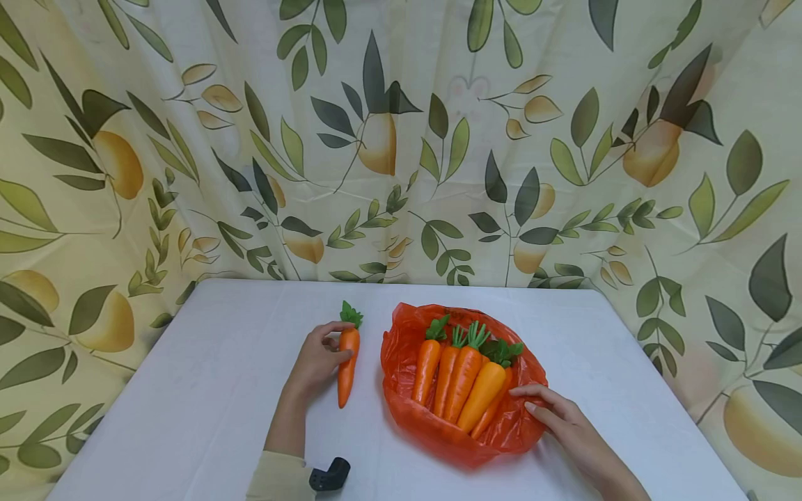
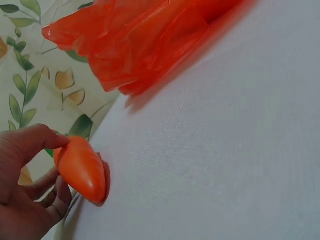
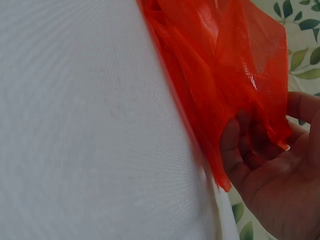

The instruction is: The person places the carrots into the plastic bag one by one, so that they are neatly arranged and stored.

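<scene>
My left hand point(image 1: 321, 353) pinches an orange carrot point(image 1: 348, 369) between thumb and fingers, near its leafy green top. The carrot lies on or just over the white table, its tip pointing toward me. In the left wrist view the carrot point(image 2: 82, 170) shows its smooth tip end beyond the thumb and fingers. To its right, a red plastic bag point(image 1: 432, 438) sits with its mouth spread wide, several carrots point(image 1: 464, 379) lying side by side inside, tops away from me. My right hand point(image 1: 560, 417) grips the bag's right edge; in the right wrist view its fingers point(image 3: 235, 150) curl about the thin red plastic.
A white cloth covers the table point(image 1: 207, 390). Behind it hangs a curtain point(image 1: 401, 174) printed with leaves and fruit. A black device point(image 1: 331, 474) sits by my left sleeve point(image 1: 278, 479).
</scene>
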Demonstrator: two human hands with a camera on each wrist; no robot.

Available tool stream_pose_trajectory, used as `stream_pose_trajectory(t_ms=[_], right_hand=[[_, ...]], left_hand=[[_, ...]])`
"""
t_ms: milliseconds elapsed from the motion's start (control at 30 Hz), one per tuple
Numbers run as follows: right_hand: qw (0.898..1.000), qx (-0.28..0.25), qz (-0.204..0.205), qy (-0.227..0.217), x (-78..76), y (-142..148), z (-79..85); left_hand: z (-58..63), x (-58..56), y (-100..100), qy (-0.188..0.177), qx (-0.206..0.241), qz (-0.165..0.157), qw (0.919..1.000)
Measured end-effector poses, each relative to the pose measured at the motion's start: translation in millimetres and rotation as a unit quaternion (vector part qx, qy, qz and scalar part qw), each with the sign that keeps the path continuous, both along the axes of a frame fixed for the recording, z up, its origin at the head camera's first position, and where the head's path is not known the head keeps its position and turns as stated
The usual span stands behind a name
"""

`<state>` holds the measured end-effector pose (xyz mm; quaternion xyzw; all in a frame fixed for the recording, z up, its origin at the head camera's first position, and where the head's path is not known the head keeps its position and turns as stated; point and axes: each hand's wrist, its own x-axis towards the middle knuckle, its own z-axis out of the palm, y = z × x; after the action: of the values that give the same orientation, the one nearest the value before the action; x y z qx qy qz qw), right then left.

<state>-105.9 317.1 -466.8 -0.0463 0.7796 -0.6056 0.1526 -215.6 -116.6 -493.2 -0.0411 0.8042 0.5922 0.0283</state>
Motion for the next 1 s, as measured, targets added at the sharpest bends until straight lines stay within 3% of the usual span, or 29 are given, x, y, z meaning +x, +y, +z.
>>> stream_pose_trajectory(t_ms=[300,1000], right_hand=[[1.0,-0.003,0.005,0.0,-1.0,0.1,-0.8],[1.0,-0.002,0.006,-0.001,-0.4,1.1,-0.9]], left_hand=[[-2.8,0.3,-3.7,-0.024,-0.01,-0.012,0.9996],[-1.3,0.9,-4.0,-0.01,-0.067,-0.045,0.9967]])
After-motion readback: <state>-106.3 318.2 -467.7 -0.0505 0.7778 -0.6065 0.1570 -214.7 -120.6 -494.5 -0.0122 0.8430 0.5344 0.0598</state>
